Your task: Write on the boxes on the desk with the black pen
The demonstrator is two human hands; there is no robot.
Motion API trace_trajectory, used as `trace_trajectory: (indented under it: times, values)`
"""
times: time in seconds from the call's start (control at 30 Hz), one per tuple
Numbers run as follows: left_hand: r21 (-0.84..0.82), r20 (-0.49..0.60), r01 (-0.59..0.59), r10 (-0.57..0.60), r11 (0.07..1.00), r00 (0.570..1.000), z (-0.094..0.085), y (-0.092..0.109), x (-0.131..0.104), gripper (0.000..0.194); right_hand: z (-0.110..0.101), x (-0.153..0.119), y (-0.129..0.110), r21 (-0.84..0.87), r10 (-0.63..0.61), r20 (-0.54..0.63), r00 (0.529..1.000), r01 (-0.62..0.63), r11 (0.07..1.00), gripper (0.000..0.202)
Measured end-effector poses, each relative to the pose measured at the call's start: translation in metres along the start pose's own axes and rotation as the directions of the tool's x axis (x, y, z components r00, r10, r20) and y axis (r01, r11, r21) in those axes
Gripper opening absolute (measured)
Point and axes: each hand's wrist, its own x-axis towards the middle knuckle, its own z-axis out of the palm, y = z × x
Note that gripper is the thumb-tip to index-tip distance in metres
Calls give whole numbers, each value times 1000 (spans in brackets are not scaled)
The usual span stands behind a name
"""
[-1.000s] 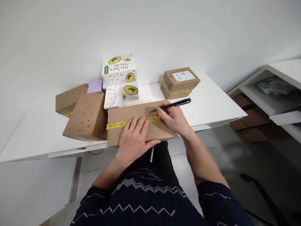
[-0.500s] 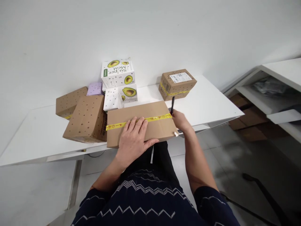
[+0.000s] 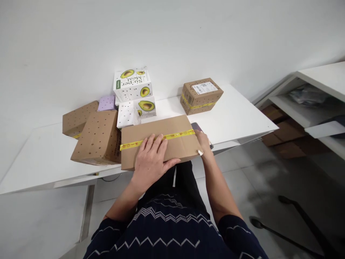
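Note:
A long brown cardboard box [image 3: 178, 124] lies at the table's front edge, with yellow printed tape along its top. My left hand [image 3: 152, 154] rests on it, fingers stretched over the tape and thumb pointing right. At the box's right end, my right hand [image 3: 203, 144] is closed against the side. The slim black tool it held half a second ago is now hidden by the hand and box. A white scrap [image 3: 199, 152] sticks to the box's near right corner. Partly covered by my right hand, a phone-like flat object [image 3: 197, 126] lies on the table.
White boxes with avocado prints [image 3: 133, 84] are stacked by the wall. To their left stand a purple box [image 3: 106, 103] and two dotted brown boxes [image 3: 95, 136]. A labelled brown parcel [image 3: 201, 95] sits behind right on the white table [image 3: 237, 115]. Shelving [image 3: 320, 77] stands at right.
My right hand has turned and shifted slightly left and down along the box's end. The black tool that stuck up from it has gone out of sight. My left hand stays on the box.

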Motion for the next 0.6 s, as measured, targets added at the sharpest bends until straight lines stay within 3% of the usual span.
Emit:
trace_trajectory:
  times: [0.13, 0.23, 0.37, 0.6]
  values:
    - [12, -15, -5, 6, 1000, 1000, 1, 0, 1, 69, 3, -12, 17, -123, 160, -207, 965, -188, 974, 54]
    - [22, -19, 4, -4, 1000, 1000, 3, 1, 2, 68, 10, -17, 25, -189, 145, -161, 976, -175, 966, 64]
    - [29, -21, 10, -9, 1000, 1000, 3, 2, 4, 67, 14, -20, 20, -194, 117, -148, 982, -145, 970, 58]
    - [34, -17, 16, -15, 999, 1000, 4, 1, 2, 68, 11, -17, 25, -49, 136, -207, 969, -149, 988, 67]
